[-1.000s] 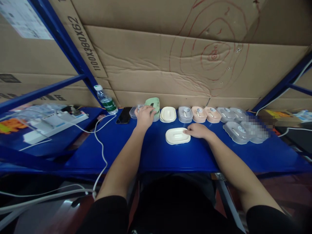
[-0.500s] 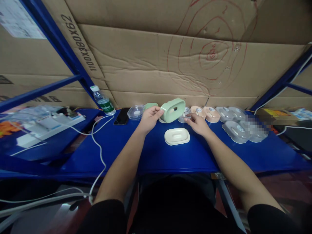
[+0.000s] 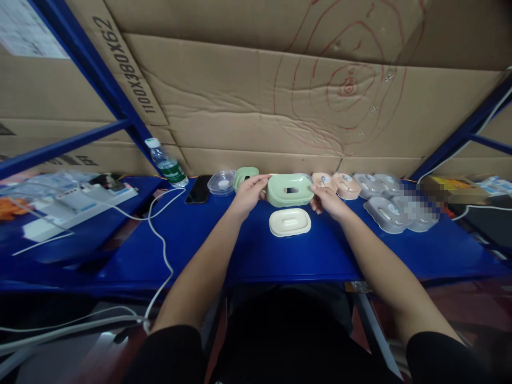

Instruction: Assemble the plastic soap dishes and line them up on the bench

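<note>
Between both hands I hold a green oval plastic shell with a slot in its middle, above the blue table. My left hand grips its left end, and my right hand grips its right end. Just below it, on the table, lies a cream oval piece with a raised ridge. Behind my left hand sits another green piece with a dark opening. What lies behind the held shell is mostly hidden.
Right of my hands stand peach cases and several grey cases. To the left are a clear round container, a phone, a water bottle, a white cable and a power strip. Cardboard walls the back.
The green shell has turned from tilted to nearly level and come slightly lower. My right hand, which was apart from it, now grips its right end.
</note>
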### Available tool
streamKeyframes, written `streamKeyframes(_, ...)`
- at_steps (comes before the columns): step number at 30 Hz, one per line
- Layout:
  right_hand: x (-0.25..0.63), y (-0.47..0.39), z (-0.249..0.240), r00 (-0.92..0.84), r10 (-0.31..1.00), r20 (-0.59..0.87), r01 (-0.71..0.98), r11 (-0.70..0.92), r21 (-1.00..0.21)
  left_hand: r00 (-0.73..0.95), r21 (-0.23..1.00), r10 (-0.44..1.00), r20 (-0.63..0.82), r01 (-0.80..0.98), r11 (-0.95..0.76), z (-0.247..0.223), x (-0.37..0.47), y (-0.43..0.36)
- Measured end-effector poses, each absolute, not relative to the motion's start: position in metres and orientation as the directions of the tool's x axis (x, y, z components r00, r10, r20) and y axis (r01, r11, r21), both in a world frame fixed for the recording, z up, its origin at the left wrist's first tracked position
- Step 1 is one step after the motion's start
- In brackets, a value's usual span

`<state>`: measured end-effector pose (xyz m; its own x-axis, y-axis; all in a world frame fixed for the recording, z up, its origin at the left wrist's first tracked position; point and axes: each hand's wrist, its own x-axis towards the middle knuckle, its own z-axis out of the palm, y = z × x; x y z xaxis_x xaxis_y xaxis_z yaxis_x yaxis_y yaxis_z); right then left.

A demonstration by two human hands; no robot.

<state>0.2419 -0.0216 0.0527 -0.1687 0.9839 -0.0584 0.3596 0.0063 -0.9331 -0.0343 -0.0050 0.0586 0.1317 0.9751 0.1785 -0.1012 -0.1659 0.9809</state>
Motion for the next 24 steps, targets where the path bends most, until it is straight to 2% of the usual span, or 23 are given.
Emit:
streamKeyframes(7,0.243,-0.022,0.054,-0.176,0.973,-0.147,0.355,-0.077,-0.932,0.176,0.942,0.943,0.281,0.135,-0.306,0.058,-0.037,-0.010)
streamKeyframes(13,0.255,-0.021,0.056,-0.232,0.950,-0.208,0.476,-0.076,-0.876,0.317,0.853,0.933,0.170,0.427,-0.301,0.053,-0.043,-0.012)
streamKeyframes(17,0.259,-0.020,0.055,-0.283,0.910,-0.304,0.620,-0.068,-0.782,0.414,0.793,0.908,0.057,0.534,-0.293,0.048,-0.040,-0.012)
streamKeyframes(21,0.258,-0.021,0.052,-0.313,0.867,-0.388,0.729,-0.043,-0.684,0.457,0.681,0.888,0.059,0.632,-0.370,0.049,-0.036,-0.016)
streamKeyframes(24,0.257,-0.022,0.052,-0.322,0.860,-0.396,0.752,-0.022,-0.658,0.462,0.565,0.882,0.089,0.706,-0.427,0.052,-0.034,-0.020)
